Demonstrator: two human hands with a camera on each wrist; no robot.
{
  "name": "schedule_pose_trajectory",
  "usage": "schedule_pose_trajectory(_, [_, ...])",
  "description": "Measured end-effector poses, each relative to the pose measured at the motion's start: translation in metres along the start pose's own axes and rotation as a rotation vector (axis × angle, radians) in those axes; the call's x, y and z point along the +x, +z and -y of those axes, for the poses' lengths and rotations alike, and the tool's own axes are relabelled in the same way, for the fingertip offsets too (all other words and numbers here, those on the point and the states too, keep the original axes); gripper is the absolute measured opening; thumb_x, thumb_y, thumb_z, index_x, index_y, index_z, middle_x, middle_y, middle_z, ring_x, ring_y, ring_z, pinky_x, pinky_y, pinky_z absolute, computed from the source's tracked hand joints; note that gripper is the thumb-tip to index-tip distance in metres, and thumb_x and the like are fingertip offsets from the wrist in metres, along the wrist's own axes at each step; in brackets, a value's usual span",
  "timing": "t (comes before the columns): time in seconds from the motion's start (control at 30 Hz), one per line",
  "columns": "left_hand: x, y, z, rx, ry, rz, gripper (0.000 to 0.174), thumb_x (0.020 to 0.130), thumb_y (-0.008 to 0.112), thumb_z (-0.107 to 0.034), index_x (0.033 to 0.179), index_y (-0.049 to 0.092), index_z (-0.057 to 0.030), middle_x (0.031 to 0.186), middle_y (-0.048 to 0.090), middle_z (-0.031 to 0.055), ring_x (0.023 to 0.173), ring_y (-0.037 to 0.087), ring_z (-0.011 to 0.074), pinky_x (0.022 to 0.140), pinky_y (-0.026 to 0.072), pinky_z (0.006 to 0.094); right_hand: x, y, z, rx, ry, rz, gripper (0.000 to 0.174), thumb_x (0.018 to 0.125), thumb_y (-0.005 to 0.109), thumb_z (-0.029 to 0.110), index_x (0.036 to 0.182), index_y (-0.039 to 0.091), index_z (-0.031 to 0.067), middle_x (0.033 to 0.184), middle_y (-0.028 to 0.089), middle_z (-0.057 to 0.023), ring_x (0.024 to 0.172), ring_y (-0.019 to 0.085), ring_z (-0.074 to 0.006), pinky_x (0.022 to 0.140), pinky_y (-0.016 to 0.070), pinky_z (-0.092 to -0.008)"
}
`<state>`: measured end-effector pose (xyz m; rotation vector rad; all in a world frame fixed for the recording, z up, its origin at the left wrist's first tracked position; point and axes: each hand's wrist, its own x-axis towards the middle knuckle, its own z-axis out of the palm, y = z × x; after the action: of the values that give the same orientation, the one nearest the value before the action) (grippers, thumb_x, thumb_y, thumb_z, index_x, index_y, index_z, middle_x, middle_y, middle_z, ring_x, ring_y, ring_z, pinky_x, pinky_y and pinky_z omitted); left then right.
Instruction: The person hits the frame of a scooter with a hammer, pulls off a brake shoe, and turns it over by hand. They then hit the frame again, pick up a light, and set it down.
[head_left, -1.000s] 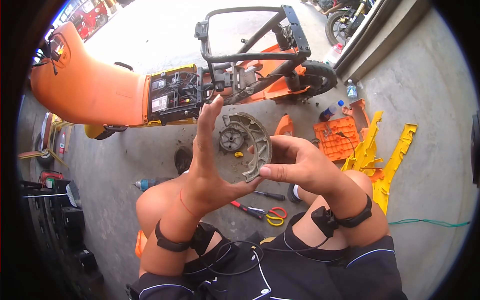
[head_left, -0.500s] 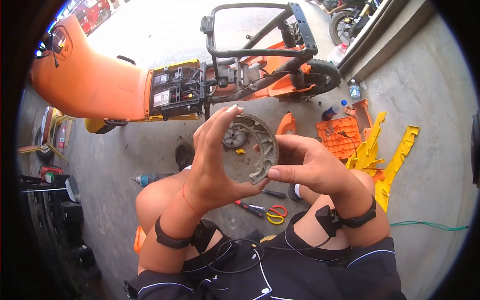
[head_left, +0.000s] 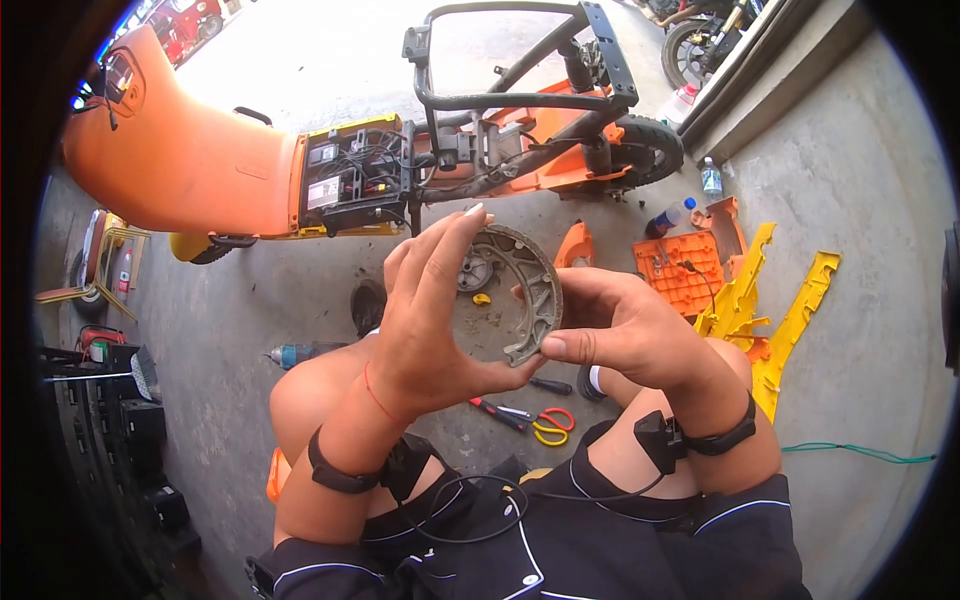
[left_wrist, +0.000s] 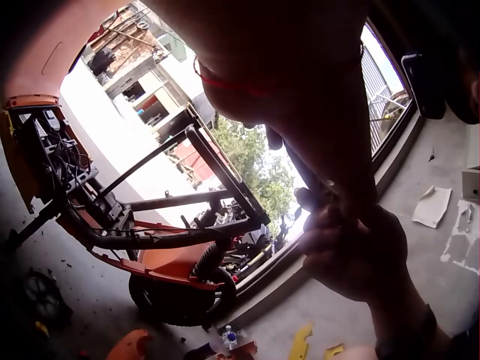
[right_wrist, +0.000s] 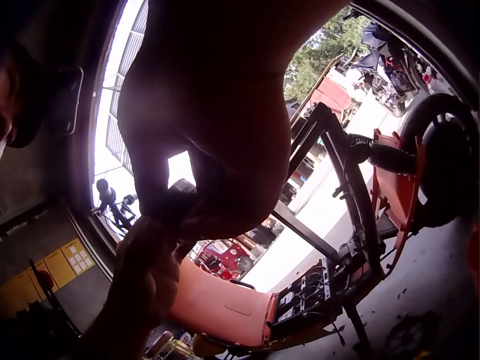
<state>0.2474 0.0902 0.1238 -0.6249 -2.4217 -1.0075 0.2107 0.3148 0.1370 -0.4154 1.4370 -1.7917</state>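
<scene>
Pinched along its right edge by the right hand [head_left: 632, 328], the curved metal shoe [head_left: 545, 290] runs lengthwise near to far, its ends spanned by the left hand's grip [head_left: 425, 315].

Orange scooter [head_left: 215, 170], scissors [head_left: 532, 418], blue-capped bottle [head_left: 668, 219], yellow panels [head_left: 795, 327]

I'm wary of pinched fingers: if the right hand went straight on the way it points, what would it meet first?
Beyond the curved metal piece that the right hand holds, probably the left hand, facing it across the curve; depth is hard to judge.
</scene>
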Motion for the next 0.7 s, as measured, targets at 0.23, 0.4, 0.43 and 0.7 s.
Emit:
schedule_pose_trajectory(0.23, [-0.001, 0.002, 0.001, 0.019, -0.022, 0.028, 0.106, 0.054, 0.091, -0.025, 0.142, 0.039, 0.0032, 0.136, 0.049, 0.0197, 0.126, 0.048, 0.0331, 0.107, 0.0411, 0.0418, -0.001, -0.001, 0.0, -0.013, 0.015, -0.017, 0.059, 0.089, 0.074, 0.012, 0.137, 0.047, -0.0092, 0.124, 0.063, -0.0134, 0.113, 0.061, -0.0196, 0.097, 0.0512, -0.0356])
schedule_pose_trajectory(0.4, [-0.004, 0.009, 0.004, -0.01, -0.017, -0.019, 0.105, 0.053, 0.091, -0.031, 0.14, 0.042, 0.0028, 0.132, 0.051, 0.0202, 0.124, 0.05, 0.034, 0.104, 0.0359, 0.0432, -0.001, 0.001, 0.001, -0.007, 0.016, -0.023, 0.059, 0.089, 0.074, 0.013, 0.137, 0.047, -0.009, 0.124, 0.063, -0.013, 0.113, 0.061, -0.0193, 0.097, 0.0505, -0.0346])
schedule_pose_trajectory(0.43, [-0.004, 0.009, 0.004, -0.024, -0.023, -0.019, 0.106, 0.054, 0.092, -0.031, 0.141, 0.041, 0.0028, 0.133, 0.051, 0.0203, 0.124, 0.049, 0.0342, 0.104, 0.0362, 0.0431, -0.002, 0.001, 0.002, -0.015, 0.017, -0.026, 0.059, 0.089, 0.074, 0.013, 0.137, 0.047, -0.009, 0.124, 0.063, -0.0129, 0.113, 0.061, -0.0193, 0.097, 0.0504, -0.0348])
schedule_pose_trajectory(0.7, [-0.002, 0.01, 0.004, -0.062, -0.069, -0.001, 0.111, 0.056, 0.092, -0.026, 0.145, 0.034, 0.0055, 0.131, 0.052, 0.019, 0.121, 0.053, 0.0307, 0.105, 0.0427, 0.0403, -0.001, 0.0, 0.003, -0.025, 0.029, -0.02, 0.059, 0.089, 0.074, 0.015, 0.136, 0.047, -0.0091, 0.124, 0.063, -0.0129, 0.114, 0.061, -0.0193, 0.098, 0.0499, -0.0349])
